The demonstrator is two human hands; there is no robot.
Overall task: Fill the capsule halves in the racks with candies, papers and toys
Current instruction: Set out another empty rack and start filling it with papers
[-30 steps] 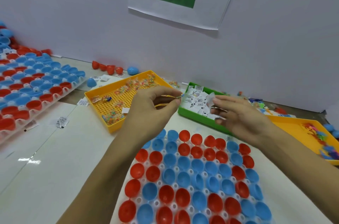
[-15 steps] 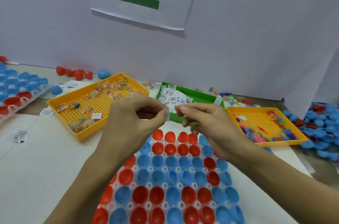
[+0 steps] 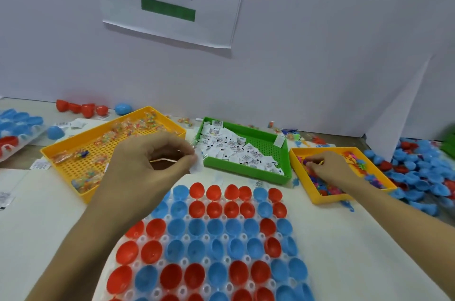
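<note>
Right now the left hand (image 3: pixel 147 165) hovers over the far edge of the rack (image 3: pixel 209 239), its thumb and fingers pinching a small white paper (image 3: pixel 197 167) together with what looks like a clear wrapped candy; exactly what it holds is hard to make out. The right hand (image 3: pixel 330 170) reaches into the small yellow tray (image 3: pixel 320 198) on the right, fingers curled down among the colourful toys (image 3: pixel 320 183); whether it has one gripped I cannot tell. The rack sits on the white worktop (image 3: pixel 49 214) nearest the person, packed with red and blue capsule halves (image 3: pixel 197 226), open side up. Beyond it, a large yellow tray (image 3: pixel 61 151) holds wrapped candies (image 3: pixel 128 127), and a green tray (image 3: pixel 246 170) between the two yellow ones holds folded papers (image 3: pixel 234 148). Loose blue and red halves (image 3: pixel 418 172) pile up at the far right.
</note>
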